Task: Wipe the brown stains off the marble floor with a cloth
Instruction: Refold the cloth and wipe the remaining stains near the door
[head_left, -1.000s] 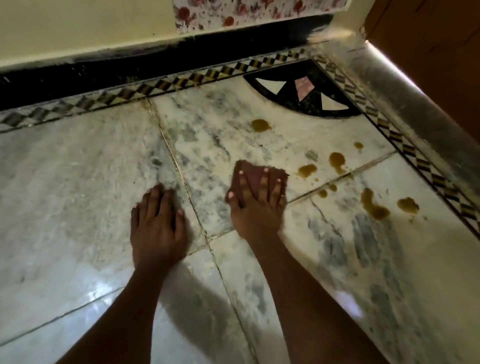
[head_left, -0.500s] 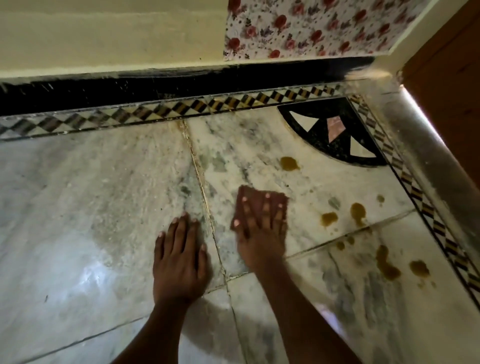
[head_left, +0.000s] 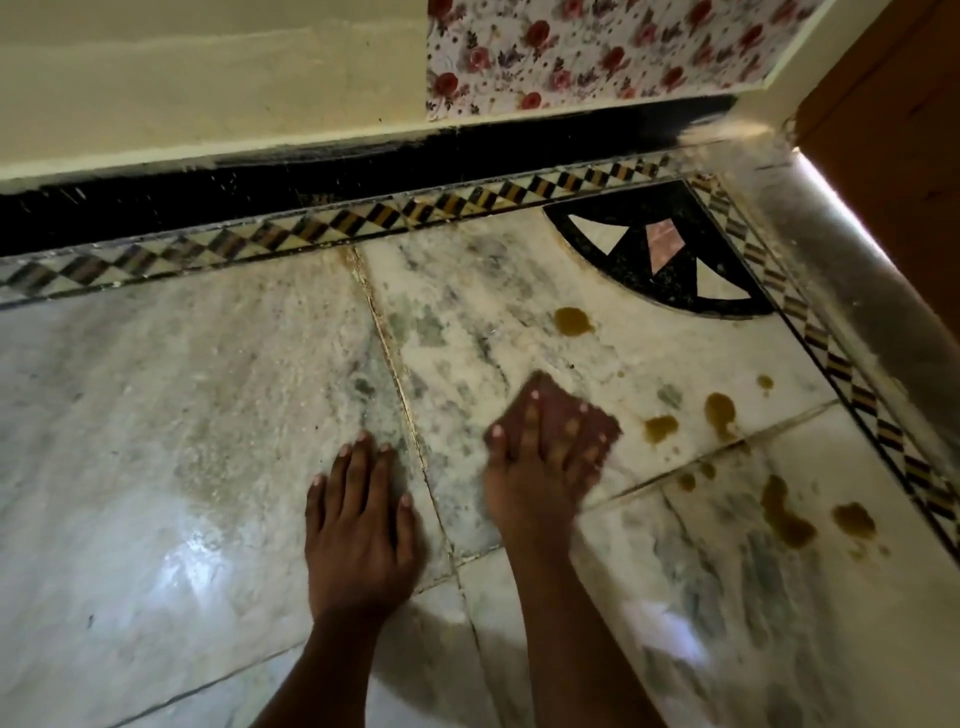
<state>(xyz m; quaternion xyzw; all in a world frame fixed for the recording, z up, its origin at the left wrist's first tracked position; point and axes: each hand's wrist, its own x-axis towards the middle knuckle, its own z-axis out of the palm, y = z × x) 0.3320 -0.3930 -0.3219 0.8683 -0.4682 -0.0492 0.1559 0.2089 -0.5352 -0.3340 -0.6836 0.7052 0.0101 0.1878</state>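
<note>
Right hand (head_left: 540, 467) flat, fingers spread, pressing cloth (head_left: 558, 410) onto floor (head_left: 208, 415); edges motion-blurred. Cloth lies on the slab right of the joint, just left of the nearest stains (head_left: 661, 429). More stains toward the patterned border (head_left: 852, 395), one near the black inlay (head_left: 670, 270). Left hand (head_left: 358, 525) open, palm down on floor, holding nothing.

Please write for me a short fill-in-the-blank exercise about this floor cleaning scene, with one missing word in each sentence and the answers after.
1. The right hand presses a folded reddish-brown cloth flat on the ____ floor.
2. The left hand lies flat and holds ____.
3. The round brown stain nearest the black fan-shaped corner inlay is ____ from the cloth.

Answers: marble; nothing; apart
</note>
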